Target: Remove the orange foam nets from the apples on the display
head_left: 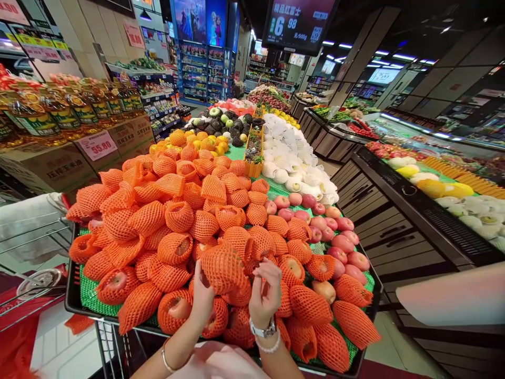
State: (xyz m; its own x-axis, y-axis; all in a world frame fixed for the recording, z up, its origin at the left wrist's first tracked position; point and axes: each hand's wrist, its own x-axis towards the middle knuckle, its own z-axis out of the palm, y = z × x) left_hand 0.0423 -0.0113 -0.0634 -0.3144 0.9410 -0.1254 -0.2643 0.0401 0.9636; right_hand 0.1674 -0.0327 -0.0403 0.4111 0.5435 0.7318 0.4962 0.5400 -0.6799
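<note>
My left hand (203, 295) is closed round the side of an apple in an orange foam net (223, 267), held above the front of the heap. Just to its right is my right hand (266, 292), with its fingers curled together near the net's right side. What those fingers pinch, if anything, I cannot make out. Around both hands lie many netted apples (173, 247), some with red or yellowish skin showing through the net openings. Bare red apples (343, 243) sit to the right on green mesh (98, 295).
A black rim (71, 284) edges the fruit stand. White-netted fruit (292, 158) and an orange divider (254, 168) lie farther back. At left are a wire cart (39, 237) with a drink cup and oil bottles (63, 110) on boxes. Another produce counter (414, 210) stands right.
</note>
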